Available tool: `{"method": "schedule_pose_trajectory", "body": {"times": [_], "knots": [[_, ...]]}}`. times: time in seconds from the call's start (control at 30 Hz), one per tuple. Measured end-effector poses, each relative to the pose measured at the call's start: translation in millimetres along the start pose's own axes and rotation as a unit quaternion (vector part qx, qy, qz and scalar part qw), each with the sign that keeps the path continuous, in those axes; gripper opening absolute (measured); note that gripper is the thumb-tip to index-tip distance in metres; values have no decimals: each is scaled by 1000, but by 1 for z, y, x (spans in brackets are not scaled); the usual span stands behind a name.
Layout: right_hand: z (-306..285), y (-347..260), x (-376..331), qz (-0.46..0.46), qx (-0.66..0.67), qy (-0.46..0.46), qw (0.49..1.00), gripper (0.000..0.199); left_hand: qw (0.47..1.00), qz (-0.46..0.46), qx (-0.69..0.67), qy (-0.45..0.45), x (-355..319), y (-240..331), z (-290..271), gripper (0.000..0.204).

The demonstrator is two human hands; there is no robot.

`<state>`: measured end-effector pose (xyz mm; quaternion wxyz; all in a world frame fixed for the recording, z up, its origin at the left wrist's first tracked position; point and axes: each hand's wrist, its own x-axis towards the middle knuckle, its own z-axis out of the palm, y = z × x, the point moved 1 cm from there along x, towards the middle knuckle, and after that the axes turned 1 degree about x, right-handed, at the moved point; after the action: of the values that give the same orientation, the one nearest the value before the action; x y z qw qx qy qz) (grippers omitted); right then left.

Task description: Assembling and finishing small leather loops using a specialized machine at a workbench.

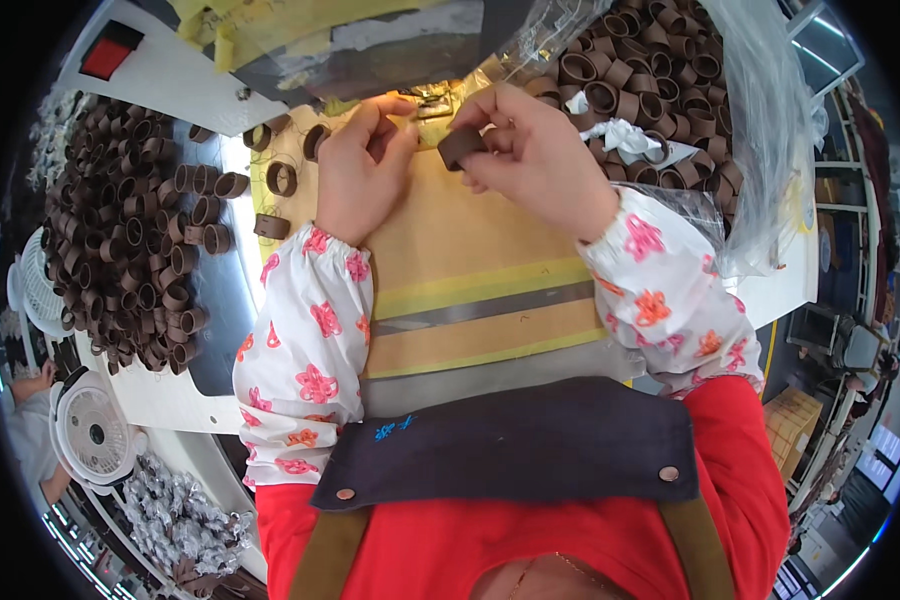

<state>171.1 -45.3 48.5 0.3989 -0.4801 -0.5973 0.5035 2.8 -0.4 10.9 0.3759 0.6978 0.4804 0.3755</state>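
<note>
My right hand (540, 160) pinches a brown fabric loop (461, 147), a short wide ring, between thumb and fingers. It hangs just right of the lit metal needle area (432, 100) of a sewing machine. On the other side of that area is my left hand (367, 165), its thumb and forefinger drawn together at the metal parts. Whatever lies between those fingertips is too small to make out. Several loose brown loops (281, 179) rest beside my left wrist, with thin threads around them.
A big heap of brown loops (120, 230) covers the left side of the table. More loops (660, 70) fill a clear plastic bag (760, 130) at the right, with white scraps (625, 135) among them. The grey machine body (370, 50) overhangs the far side. A white fan (95, 425) stands lower left.
</note>
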Motion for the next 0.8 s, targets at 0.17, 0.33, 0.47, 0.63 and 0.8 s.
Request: {"method": "schedule_pose_trajectory", "body": {"times": [0.17,0.33,0.47,0.63,0.8], "knots": [[5,26,23,44,116,61,990,23,996,29,-22,-87,1,8,-8,25],[7,26,22,-23,-76,110,991,23,997,17,-30,-64,2,2,-3,27],[5,30,18,-81,-135,119,980,22,997,-3,12,-73,0,-2,-4,21],[3,25,19,-170,-188,59,966,20,990,80,3,-119,6,-3,-8,18],[-13,19,25,-100,-185,-40,977,24,976,6,-25,-218,12,-4,-21,19]]}}
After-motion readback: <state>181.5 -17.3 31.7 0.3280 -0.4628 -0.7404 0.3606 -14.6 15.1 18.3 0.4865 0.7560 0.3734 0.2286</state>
